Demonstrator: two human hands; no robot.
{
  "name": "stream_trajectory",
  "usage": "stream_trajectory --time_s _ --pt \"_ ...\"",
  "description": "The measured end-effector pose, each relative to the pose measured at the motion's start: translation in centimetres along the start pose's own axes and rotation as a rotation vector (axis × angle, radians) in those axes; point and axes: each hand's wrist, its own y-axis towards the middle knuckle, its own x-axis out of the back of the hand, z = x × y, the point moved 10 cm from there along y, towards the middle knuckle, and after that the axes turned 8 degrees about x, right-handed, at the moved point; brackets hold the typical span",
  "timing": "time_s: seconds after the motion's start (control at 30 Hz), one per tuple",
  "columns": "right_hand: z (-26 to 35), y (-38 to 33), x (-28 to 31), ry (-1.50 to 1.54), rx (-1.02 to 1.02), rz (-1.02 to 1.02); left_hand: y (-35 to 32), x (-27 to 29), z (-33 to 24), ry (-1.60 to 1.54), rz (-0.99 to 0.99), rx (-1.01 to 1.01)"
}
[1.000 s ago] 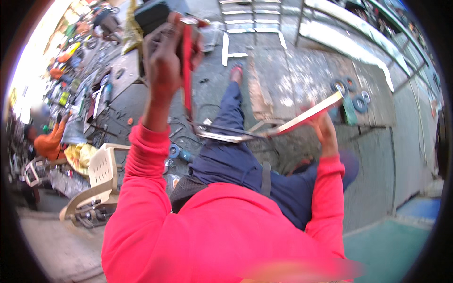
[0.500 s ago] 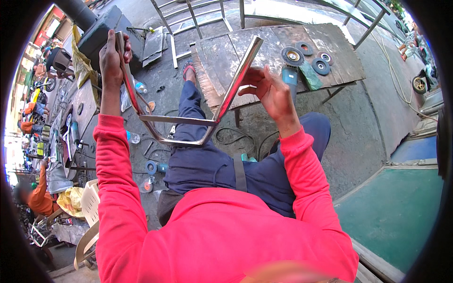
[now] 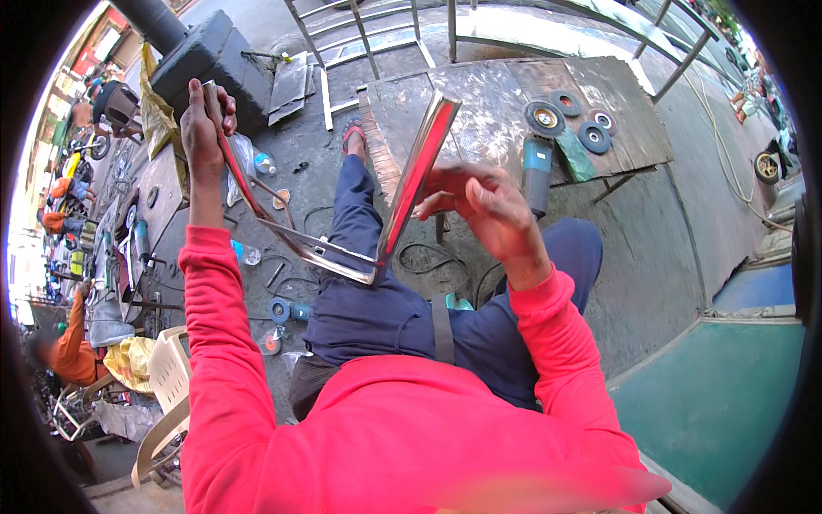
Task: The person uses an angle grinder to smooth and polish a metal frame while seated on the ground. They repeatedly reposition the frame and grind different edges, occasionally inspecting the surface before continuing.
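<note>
A shiny U-shaped metal tube frame [image 3: 419,167] hangs in front of me, tilted, with red reflections on its sides. My left hand [image 3: 204,133] is closed around the upper end of its left arm. Beside the right arm is my right hand [image 3: 488,210], fingers apart and slightly blurred, holding nothing. Whether its fingertips touch the tube I cannot tell. Beyond that hand, an angle grinder [image 3: 537,167] with a round disc lies on a low wooden table [image 3: 411,107].
Several loose discs [image 3: 593,136] and a green piece of material [image 3: 575,161] lie near the grinder. Another grinder [image 3: 295,311] and cables [image 3: 432,257] are on the floor. A grey block [image 3: 205,64] stands at far left; welded metal frames [image 3: 368,38] stand behind the table.
The metal frame has turned, its lower crossbars now seen more edge-on and its right arm nearer. My right hand has shifted lower beside it; my left hand keeps its grip.
</note>
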Motion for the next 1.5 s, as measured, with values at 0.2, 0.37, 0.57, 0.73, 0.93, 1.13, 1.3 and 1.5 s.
stream_trajectory --time_s 0.2,0.37,0.57,0.73,0.93,1.13,1.3,1.5 --pt "-0.3 0.1 -3.1 -0.026 -0.009 0.115 -0.1 0.6 0.6 0.022 -0.063 -0.012" --pt "-1.0 0.0 -1.6 -0.091 -0.024 0.058 0.0 -0.1 1.1 0.069 -0.062 -0.026" --pt "-5.7 0.2 8.0 -0.098 -0.173 -0.207 3.0 -1.4 5.9 0.229 -0.061 0.027" --pt "-9.1 -3.0 19.6 -0.715 -0.505 -0.537 7.9 -2.0 11.3 0.745 -0.234 0.104" --pt "-6.6 -4.8 22.4 -1.322 -0.553 -0.496 12.7 -5.0 18.9 1.026 -0.162 0.127" --pt "-4.5 -6.7 22.0 -1.395 -0.598 -0.458 13.4 -6.1 24.1 1.020 -0.067 0.256" --pt "-3.3 -7.8 22.8 -1.379 -0.652 -0.529 13.0 -7.5 27.1 1.055 -0.006 0.326" --pt "-3.4 -6.9 22.6 -1.370 -0.585 -0.504 14.2 -8.4 31.0 1.168 0.051 0.372"
